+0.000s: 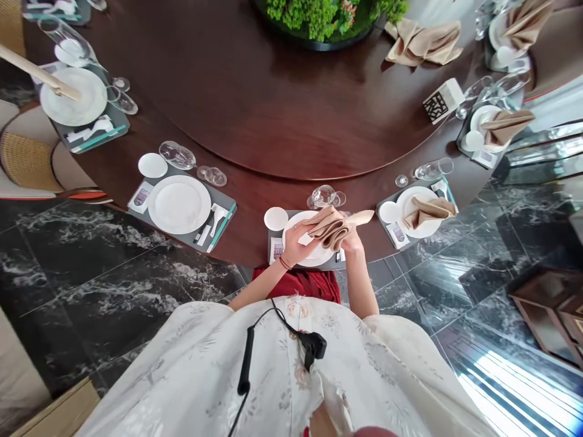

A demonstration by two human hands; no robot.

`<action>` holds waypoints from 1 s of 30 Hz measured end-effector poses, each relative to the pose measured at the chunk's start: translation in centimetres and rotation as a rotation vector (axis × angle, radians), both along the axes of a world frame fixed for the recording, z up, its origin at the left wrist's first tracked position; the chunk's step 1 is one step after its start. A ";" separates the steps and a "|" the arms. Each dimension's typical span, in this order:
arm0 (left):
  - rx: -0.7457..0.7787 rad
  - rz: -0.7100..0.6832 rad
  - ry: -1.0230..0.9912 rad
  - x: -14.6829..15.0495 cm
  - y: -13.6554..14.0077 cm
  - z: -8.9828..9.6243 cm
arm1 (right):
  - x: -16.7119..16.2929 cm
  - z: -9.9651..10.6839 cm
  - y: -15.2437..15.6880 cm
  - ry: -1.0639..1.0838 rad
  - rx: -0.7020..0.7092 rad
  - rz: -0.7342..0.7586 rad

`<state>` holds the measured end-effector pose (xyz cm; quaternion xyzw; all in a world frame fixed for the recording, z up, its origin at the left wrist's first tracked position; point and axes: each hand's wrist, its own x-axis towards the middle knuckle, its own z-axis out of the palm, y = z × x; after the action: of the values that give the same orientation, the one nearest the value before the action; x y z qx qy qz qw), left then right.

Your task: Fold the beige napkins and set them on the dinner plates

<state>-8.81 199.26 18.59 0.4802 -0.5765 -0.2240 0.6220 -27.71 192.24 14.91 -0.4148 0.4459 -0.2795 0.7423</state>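
Note:
Both hands hold a tan cloth napkin (331, 228), pleated into stacked folds, above a white plate (314, 260) on a grey placemat. My left hand (298, 241) grips the napkin's left side, fingers closed along its folds. At its right side my right hand (351, 238) is closed round it, partly hidden by the cloth; a pointed end sticks out to the right. A small white dish (276, 218) lies at the placemat's upper left, and a printed packet (276, 249) is below it. Several glasses (324, 195) stand just beyond the plate.
To the left, a place setting has a bare white plate (179, 204). A folded napkin (429, 210) rests on the right-hand plate. Loose tan napkins (423, 42) lie on the round turntable (282, 139), near a planter (323, 44) and a white box (444, 101).

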 end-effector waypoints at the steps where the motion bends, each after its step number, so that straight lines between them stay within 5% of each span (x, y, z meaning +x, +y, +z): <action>1: 0.036 -0.010 -0.009 -0.2 1.0 -0.9 | -0.5 -0.1 1.0 -0.041 0.022 -0.023; 5: 0.242 0.050 -0.054 -1.9 4.7 -6.1 | -1.5 -2.3 4.0 -0.124 0.198 -0.033; 11: 0.627 0.287 -0.094 -6.3 8.3 -15.8 | -1.2 -10.8 6.2 0.118 0.437 -0.009; 16: 0.835 0.472 -0.015 -10.7 8.4 -21.1 | -1.2 -16.1 6.0 0.238 0.450 -0.005; 20: 0.891 0.648 0.071 -13.7 7.9 -22.9 | -1.7 -17.1 5.0 0.205 0.463 0.057; 25: 0.908 0.744 0.127 -15.6 7.2 -22.9 | -3.0 -16.8 3.5 0.229 0.425 0.198; 30: 1.055 0.845 0.055 -15.6 6.9 -21.3 | -5.4 -16.4 0.6 0.521 0.131 0.225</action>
<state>-24.36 206.20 -2.73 0.8978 -0.1366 -0.2250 0.3529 -33.13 192.80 -1.44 -0.4705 0.5899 -0.0499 0.6543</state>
